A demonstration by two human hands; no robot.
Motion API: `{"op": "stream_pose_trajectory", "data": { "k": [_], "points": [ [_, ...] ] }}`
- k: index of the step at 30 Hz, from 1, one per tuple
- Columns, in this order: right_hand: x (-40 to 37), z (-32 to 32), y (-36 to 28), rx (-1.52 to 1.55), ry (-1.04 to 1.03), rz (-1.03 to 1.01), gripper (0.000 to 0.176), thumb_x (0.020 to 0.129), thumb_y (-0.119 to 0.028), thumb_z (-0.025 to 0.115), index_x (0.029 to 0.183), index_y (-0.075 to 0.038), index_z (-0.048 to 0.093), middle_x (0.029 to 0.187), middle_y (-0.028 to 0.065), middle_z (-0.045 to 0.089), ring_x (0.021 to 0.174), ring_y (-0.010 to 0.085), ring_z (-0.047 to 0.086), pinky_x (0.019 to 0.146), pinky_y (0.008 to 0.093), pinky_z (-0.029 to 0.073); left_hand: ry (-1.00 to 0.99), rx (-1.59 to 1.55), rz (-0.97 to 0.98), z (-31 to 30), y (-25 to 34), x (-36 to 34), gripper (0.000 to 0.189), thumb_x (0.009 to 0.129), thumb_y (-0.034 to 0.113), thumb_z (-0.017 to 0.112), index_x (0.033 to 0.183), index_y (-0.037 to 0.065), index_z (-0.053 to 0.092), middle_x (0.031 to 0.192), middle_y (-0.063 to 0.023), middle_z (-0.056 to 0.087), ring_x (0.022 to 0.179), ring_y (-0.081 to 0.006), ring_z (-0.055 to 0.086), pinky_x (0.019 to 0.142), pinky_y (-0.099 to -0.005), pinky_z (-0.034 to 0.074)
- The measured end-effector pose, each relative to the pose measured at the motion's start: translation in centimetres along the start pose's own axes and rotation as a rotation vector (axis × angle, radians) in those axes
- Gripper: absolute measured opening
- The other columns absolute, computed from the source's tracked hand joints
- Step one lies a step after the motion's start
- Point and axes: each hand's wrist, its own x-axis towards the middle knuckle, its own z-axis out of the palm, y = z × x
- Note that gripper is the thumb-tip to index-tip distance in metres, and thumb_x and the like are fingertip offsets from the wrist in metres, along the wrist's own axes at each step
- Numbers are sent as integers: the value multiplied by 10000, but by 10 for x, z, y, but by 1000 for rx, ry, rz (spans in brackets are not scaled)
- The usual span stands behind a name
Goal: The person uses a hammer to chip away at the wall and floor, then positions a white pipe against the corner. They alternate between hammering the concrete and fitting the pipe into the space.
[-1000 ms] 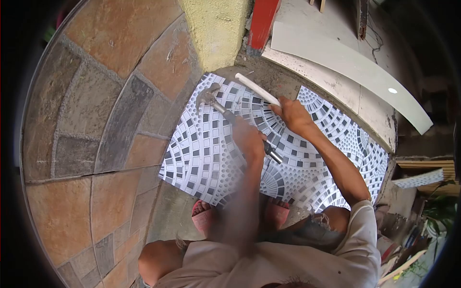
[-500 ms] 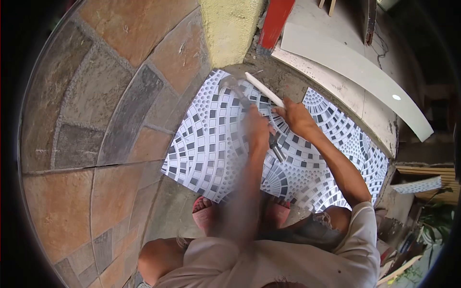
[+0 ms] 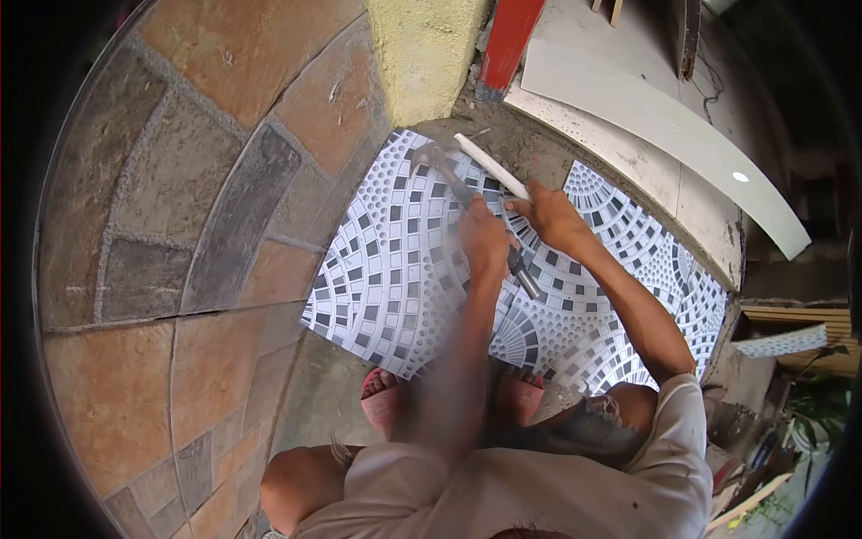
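My left hand [image 3: 485, 238] is closed round the handle of a hammer [image 3: 459, 189]. The hammer's blurred head is over the top left part of a patterned tile [image 3: 377, 278], and its metal butt sticks out below the fist. In my right hand [image 3: 554, 218] is a slim white stick [image 3: 492, 167], gripped at its lower end; its far end slants up left past the tile's upper edge, close to the hammer head. The tile has a grey, black and white cobblestone print, and both hands are above it. A second patterned tile [image 3: 620, 202] lies on the right.
Rough mortar [image 3: 530, 144] shows between the tiles and a raised white step edge [image 3: 620, 153]. A yellow pillar [image 3: 422, 63] and red post [image 3: 510, 45] stand at the top. On the left is a brown stone-tiled surface [image 3: 117, 377]. My feet in pink slippers [image 3: 384, 404] are below the tile.
The hammer and my left hand have shifted very slightly; that hand was blurred earlier and is sharper now. My right hand and the white stick stay nearly in place.
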Motion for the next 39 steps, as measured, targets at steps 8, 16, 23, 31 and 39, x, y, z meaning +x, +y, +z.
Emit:
{"op": "stream_pose_trajectory", "data": {
  "k": [8, 16, 23, 31, 39],
  "points": [
    [-1, -5, -3, 12, -57, 43, 480, 945, -403, 576, 1134, 37, 539, 881, 302, 654, 833, 433, 663, 715, 490, 519, 36, 12, -2, 5, -7, -1, 292, 981, 202, 384, 880, -51, 490, 602, -74, 443, 399, -180, 455, 367, -309, 393],
    [-9, -18, 12, 125, 89, -30, 565, 967, -525, 506, 889, 22, 625, 627, 150, 588, 594, 271, 606, 559, 405, 453, -49, 233, 72, -48, 17, -17, 378, 997, 401, 442, 784, 91, 402, 534, -19, 385, 379, -148, 384, 372, -321, 376],
    [18, -30, 39, 516, -31, 152, 654, 950, -596, 486, 683, -8, 591, 556, 46, 475, 529, 165, 486, 509, 330, 414, -202, 275, 169, -53, 33, -20, 377, 1000, 383, 436, 777, 79, 429, 518, -25, 402, 375, -141, 411, 358, -304, 365],
    [23, -22, 52, 214, 173, -115, 616, 958, -579, 476, 820, -3, 649, 614, 123, 538, 584, 259, 515, 598, 393, 434, -100, 561, 916, -28, 72, -27, 387, 1037, 351, 373, 835, 37, 472, 525, -28, 445, 413, -103, 438, 394, -250, 363],
    [18, -29, 36, 61, 118, -34, 672, 937, -625, 457, 837, 12, 646, 660, 181, 591, 648, 339, 590, 661, 457, 459, -84, 940, 614, -20, 34, 6, 346, 1002, 298, 465, 995, -40, 535, 708, -213, 614, 644, -327, 637, 617, -421, 482]
  ]
}}
